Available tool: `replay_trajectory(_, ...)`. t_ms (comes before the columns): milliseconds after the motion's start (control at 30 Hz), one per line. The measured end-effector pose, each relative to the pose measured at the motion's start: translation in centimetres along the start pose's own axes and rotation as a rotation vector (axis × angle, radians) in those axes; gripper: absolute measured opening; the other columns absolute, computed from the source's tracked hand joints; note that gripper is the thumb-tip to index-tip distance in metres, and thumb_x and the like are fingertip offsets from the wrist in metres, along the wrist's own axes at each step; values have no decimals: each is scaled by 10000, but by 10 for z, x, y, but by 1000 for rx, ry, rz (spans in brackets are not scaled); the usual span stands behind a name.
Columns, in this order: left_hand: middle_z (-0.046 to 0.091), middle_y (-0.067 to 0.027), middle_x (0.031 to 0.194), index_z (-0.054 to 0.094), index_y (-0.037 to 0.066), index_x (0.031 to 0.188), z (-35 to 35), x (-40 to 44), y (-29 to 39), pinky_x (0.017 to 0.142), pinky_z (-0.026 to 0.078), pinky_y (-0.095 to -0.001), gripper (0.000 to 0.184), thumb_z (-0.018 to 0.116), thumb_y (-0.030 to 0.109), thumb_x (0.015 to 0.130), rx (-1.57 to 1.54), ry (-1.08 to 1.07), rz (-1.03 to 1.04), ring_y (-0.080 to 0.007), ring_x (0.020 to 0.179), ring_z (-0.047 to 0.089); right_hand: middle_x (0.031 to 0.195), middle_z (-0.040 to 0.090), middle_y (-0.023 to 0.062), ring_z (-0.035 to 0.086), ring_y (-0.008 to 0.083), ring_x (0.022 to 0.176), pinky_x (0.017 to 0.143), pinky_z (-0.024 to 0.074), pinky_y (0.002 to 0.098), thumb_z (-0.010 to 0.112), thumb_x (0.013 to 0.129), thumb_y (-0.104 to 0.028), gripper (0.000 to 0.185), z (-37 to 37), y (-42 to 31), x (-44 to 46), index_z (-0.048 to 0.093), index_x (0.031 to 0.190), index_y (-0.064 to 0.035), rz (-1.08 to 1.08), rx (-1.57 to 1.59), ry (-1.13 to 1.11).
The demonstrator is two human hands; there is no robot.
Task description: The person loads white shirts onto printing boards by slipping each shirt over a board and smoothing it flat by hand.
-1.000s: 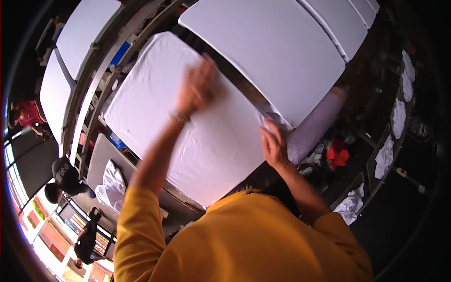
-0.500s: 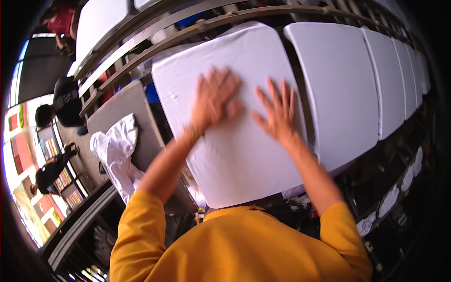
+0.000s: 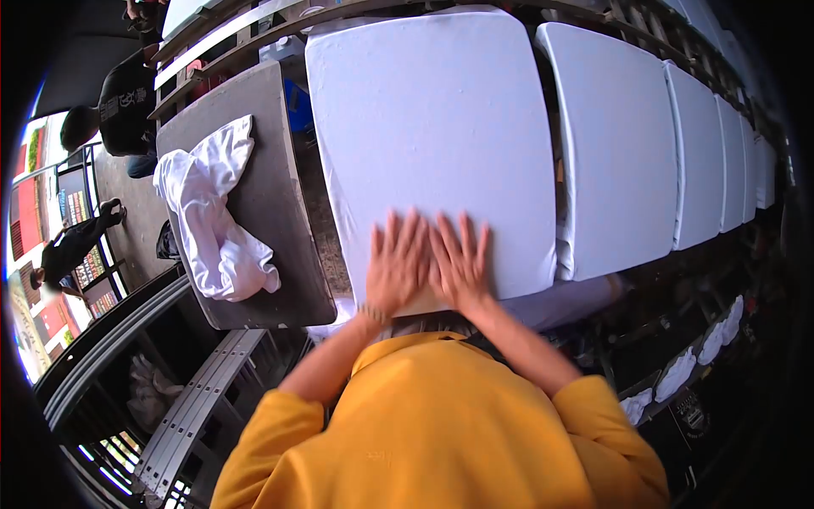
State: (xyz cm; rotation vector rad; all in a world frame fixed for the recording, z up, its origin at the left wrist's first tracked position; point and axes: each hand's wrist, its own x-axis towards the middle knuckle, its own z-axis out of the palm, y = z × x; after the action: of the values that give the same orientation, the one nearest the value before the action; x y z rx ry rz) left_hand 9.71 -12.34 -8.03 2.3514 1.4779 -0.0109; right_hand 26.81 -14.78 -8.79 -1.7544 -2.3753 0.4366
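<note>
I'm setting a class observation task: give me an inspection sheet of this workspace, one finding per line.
Surface: white cloth-covered board, mostly smooth, creased at its near right corner.
Job's things: other white-covered boards in a row to the right.
Clutter: crumpled white cloth lying on a grey board at left.
Grip: left hand and right hand open, flat on the near end, side by side.
Cables: nothing seen.
Surroundings: people in dark clothes at left.

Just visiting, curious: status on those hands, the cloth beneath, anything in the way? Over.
Left hand, right hand: palms down, cloth's near end. Cloth mostly smooth, edges creased. Nothing seen in the way; crumpled fabric lies left, on dark board.
</note>
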Motion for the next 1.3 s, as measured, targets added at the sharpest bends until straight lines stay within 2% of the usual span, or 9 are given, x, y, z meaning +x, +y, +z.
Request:
replay_trajectory(67, 279, -80, 1629, 357, 167, 1548, -2, -75, 28, 1209, 88, -567, 617, 499, 386, 990, -129, -89, 78, -373, 1516, 183, 1625, 270, 128, 206, 422, 1496, 1187, 78, 650, 463, 972, -458, 666, -16, 15, -62, 311, 1571, -209, 43, -24, -52)
replay_trajectory(300, 290, -281, 1566, 336, 35, 1523, -12, -39, -62, 1179, 195, -582, 753, 556, 482, 959, 68, 281, -214, -446, 1469, 242, 1623, 164, 247, 177, 449, 1491, 1218, 170, 514, 428, 1020, -456, 738, -24, 167, -34, 198, 1565, -15, 320, 211, 351)
replay_trajectory(433, 364, -184, 1554, 513, 170, 1427, -94, -56, -76, 1166, 259, -551, 661, 755, 258, 818, 246, 285, -35, -410, 1444, 310, 1639, 77, 253, 41, 461, 1512, 1200, 45, 617, 399, 984, -538, 790, -5, 69, -70, 222, 1567, -34, 289, -267, 92)
replay_trajectory(533, 330, -177, 1577, 492, 195, 1445, -107, -99, -160, 1169, 238, -537, 687, 757, 296, 819, 228, 595, -314, -407, 1438, 319, 1652, 103, 189, 10, 553, 1475, 1126, -12, 745, 474, 925, -581, 710, 5, -26, -85, 344, 1553, -275, 194, -115, 40)
replay_trajectory(600, 317, -222, 1570, 452, 224, 1473, -124, -132, -177, 1104, 356, -530, 740, 739, 456, 832, 410, 302, -803, -446, 1405, 351, 1664, 100, 128, 14, 532, 1481, 1119, -15, 758, 428, 949, -598, 649, 18, -62, -69, 376, 1535, -323, 6, -2, 55)
replay_trajectory(833, 358, -192, 1558, 475, 273, 1458, -48, -188, -262, 1048, 402, -555, 706, 699, 537, 843, 177, 496, -577, -465, 1305, 449, 1665, 148, 71, 33, 458, 1508, 1180, 12, 677, 425, 897, -693, 729, 31, -91, 130, 357, 1538, -352, -183, -76, 117)
replay_trajectory(1033, 250, -174, 1624, 507, 268, 1446, -63, -168, -282, 1099, 193, -710, 542, 545, 480, 949, 216, 371, -625, -468, 1452, 276, 1632, 210, 170, 138, 424, 1504, 1207, 69, 597, 548, 911, -549, 823, 58, -112, 313, 313, 1548, -83, 91, -112, 372)
replay_trajectory(1200, 345, -248, 1560, 717, 134, 1195, -93, -158, -326, 1152, 282, -516, 318, 578, 264, 940, 52, 445, -325, -465, 1407, 346, 1614, 272, 161, 223, 409, 1485, 1189, 131, 614, 543, 935, -474, 727, 60, -145, 221, 377, 1519, -75, 75, -125, 352)
replay_trajectory(1300, 484, -232, 1415, 730, 122, 1150, -121, -161, -328, 1065, 356, -504, 282, 617, 245, 923, -23, 429, -281, -434, 1275, 460, 1649, 196, 127, 114, 386, 1522, 1192, 50, 618, 365, 961, -678, 780, 59, -123, 92, 333, 1558, -178, 464, -255, 268)
